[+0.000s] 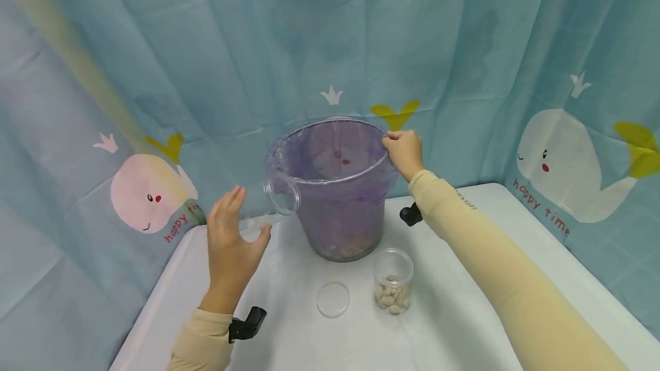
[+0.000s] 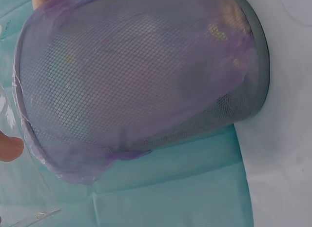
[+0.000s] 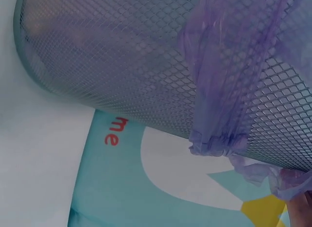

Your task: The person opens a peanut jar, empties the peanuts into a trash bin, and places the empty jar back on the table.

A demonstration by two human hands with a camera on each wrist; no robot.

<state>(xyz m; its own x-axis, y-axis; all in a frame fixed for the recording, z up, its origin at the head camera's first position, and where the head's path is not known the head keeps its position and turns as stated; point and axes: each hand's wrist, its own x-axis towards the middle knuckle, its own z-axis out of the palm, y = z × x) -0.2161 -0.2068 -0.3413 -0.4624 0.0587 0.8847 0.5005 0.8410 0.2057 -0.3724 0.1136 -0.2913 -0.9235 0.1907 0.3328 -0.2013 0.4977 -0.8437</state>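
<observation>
Left side: my left grip (image 1: 229,249) grasps a clear plastic jar (image 1: 270,205) between thumb and fingers, tipped sideways, mouth toward the mesh wastebasket (image 1: 340,228). Too light a pinch could let its smooth wall slip; its rim could also snag the purple liner (image 1: 378,185) and drag it down. Right side: my right grip (image 1: 405,155) is clenched on the wastebasket's rim with liner bunched at the fingers; a hard pull may tear the film or tilt the wastebasket on the desk (image 1: 289,331). A dropped forearm could upset the uncapped nut jar (image 1: 380,280).

Containers: in the clear plastic jar I make out no contents. The wastebasket shows something yellowish near its base, not identifiable. In front, a clear disc lid (image 1: 333,300) lies flat. Right of it, the nut jar stands upright, partly filled with pale nuts (image 1: 393,298), probably peanuts
</observation>
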